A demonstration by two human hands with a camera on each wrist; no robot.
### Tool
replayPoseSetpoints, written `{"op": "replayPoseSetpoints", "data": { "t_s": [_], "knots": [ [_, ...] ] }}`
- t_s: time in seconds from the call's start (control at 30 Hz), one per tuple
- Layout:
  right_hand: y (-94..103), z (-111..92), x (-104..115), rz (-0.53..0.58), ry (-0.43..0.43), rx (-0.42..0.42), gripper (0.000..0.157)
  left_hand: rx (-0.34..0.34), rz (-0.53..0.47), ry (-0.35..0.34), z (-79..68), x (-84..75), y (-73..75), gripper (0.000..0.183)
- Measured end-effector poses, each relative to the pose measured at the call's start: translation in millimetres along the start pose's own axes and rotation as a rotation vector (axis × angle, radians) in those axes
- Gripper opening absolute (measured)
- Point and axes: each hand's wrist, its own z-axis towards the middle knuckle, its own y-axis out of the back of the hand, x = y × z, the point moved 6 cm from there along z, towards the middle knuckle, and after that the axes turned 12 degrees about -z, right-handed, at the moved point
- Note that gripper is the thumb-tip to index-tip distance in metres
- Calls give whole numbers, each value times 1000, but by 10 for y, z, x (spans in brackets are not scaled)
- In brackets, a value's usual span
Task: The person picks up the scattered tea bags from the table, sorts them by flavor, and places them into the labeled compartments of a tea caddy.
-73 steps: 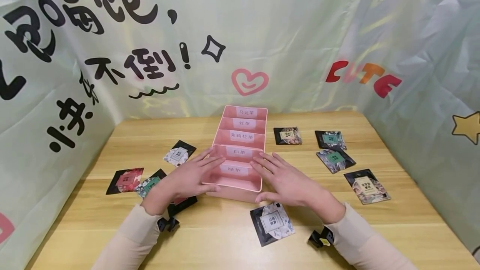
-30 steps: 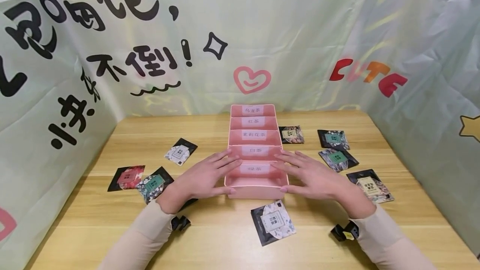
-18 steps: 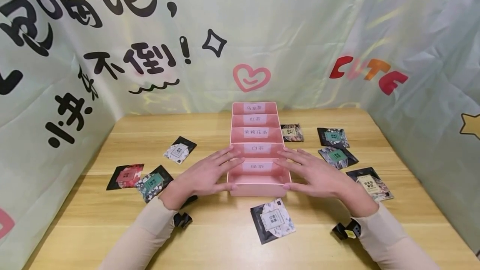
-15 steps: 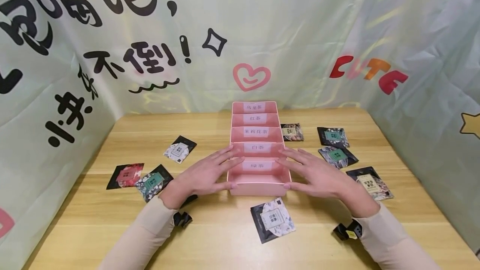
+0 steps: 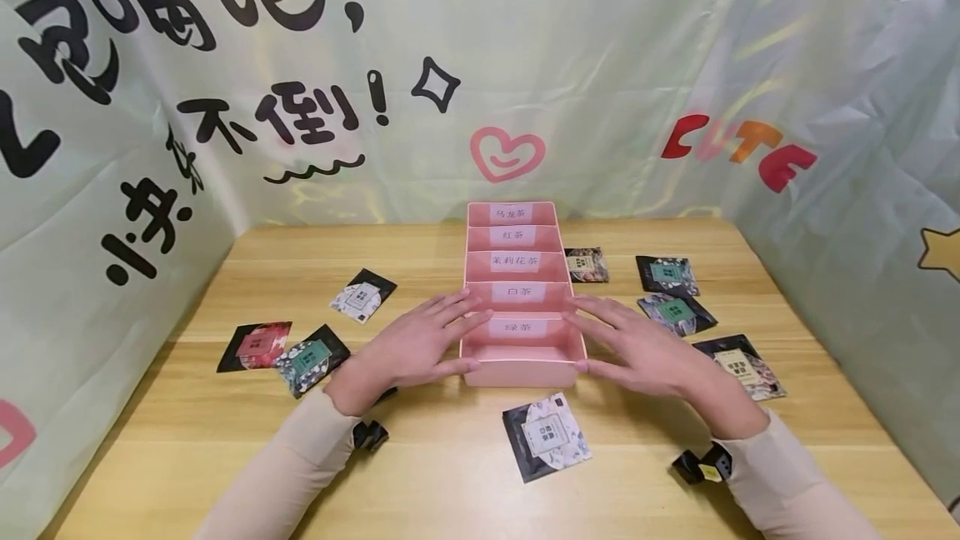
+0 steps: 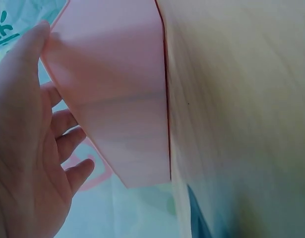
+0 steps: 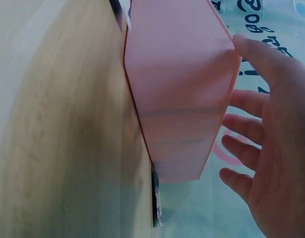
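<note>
A long pink box (image 5: 521, 374) stands on the table, split crosswise into several compartments, each with a white label in Chinese characters. In the head view my left hand (image 5: 422, 342) lies along its left side, thumb at the near corner and fingers over the rim. My right hand (image 5: 639, 350) mirrors this on the right side. From the left wrist view, the left thumb (image 6: 42, 30) touches the rim of the pink wall. The right wrist view has the right thumb (image 7: 240, 43) at the other rim, with the fingers spread loosely along it.
Before the box lies a black-and-white tea sachet (image 5: 546, 437). Left are a red sachet (image 5: 255, 347), a teal one (image 5: 309, 361) and a white one (image 5: 363, 297); another is mostly hidden under the left wrist. Several more, including a cream sachet (image 5: 741, 367), lie right. A printed cloth (image 5: 600, 107) hangs behind.
Since the earliest frame, both hands have shifted the box to the right and turned it straighter, so it now overlaps the back cream sachet. Over the last second, box and hands hardly move.
</note>
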Motion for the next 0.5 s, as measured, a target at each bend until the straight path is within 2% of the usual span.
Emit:
{"op": "replayPoseSetpoints", "data": {
  "t_s": [0.2, 0.5],
  "knots": [
    [86, -36, 27, 23, -20, -39, 76, 8, 76, 2, 24, -16, -6, 77],
    [211, -155, 176, 54, 0, -152, 68, -24, 40, -25, 5, -19, -33, 76]
  ]
}}
